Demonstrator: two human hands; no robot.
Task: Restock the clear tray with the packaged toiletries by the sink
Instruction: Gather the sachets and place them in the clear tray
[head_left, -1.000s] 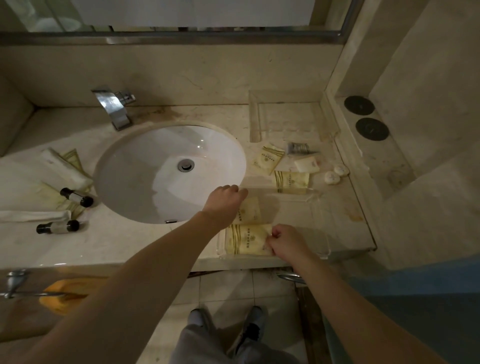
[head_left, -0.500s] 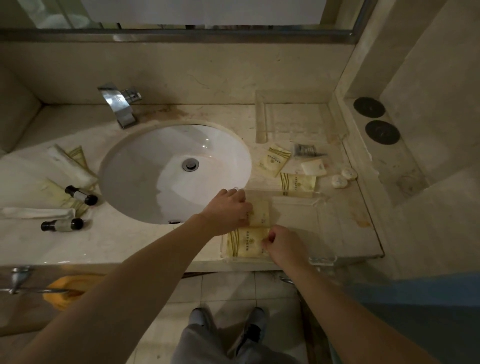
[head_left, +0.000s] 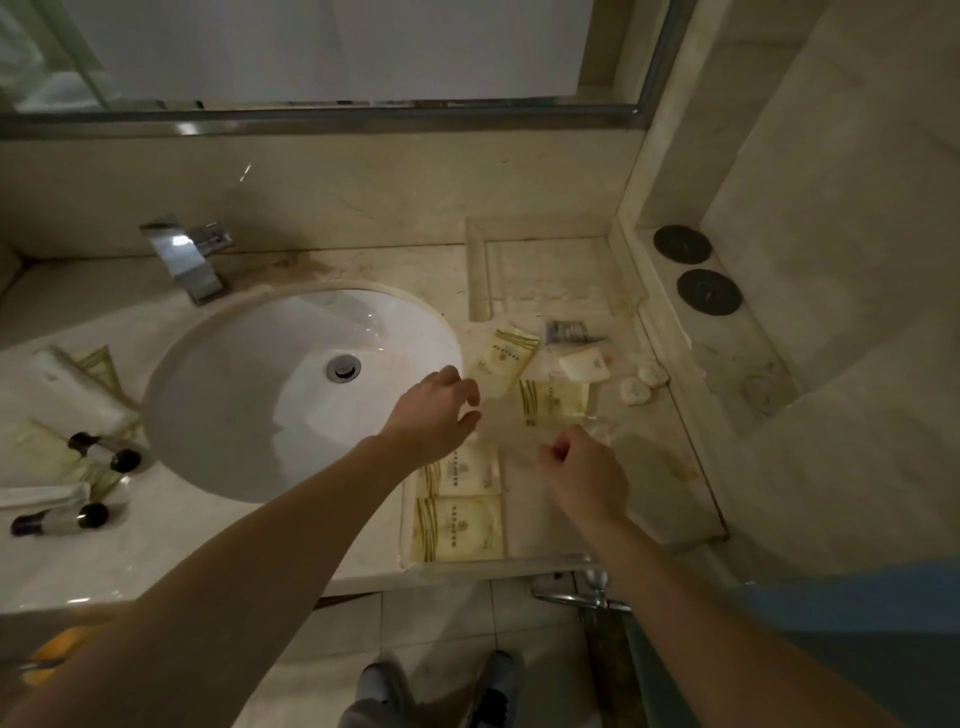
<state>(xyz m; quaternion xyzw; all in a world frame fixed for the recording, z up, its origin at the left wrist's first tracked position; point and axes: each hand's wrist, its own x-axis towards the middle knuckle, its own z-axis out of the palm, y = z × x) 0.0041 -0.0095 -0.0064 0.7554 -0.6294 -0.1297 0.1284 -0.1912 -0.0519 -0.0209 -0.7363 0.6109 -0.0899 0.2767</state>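
The clear tray (head_left: 670, 535) sits at the counter's front edge, right of the sink. Two cream packets with gold stripes lie in its left end: one (head_left: 460, 527) at the front, one (head_left: 462, 475) behind it. My left hand (head_left: 434, 413) hovers over the tray's far left corner, fingers apart, holding nothing. My right hand (head_left: 584, 475) is above the tray's middle with fingers curled and nothing visibly in it. Beyond the tray lie another striped packet (head_left: 553, 400), a tilted packet (head_left: 506, 353), a grey sachet (head_left: 569, 331), a white bar packet (head_left: 584, 364) and two round wrapped items (head_left: 644, 382).
The white sink (head_left: 291, 389) with its chrome faucet (head_left: 189, 260) fills the centre left. Small bottles (head_left: 104, 452) and rolled cloths lie left of the sink. A second clear tray (head_left: 540, 270) stands at the back. Two dark round discs (head_left: 693, 267) sit on the right ledge.
Both hands have let go of the two packets in the tray and lifted away toward the back; my left hand has opened over the tray's far corner.
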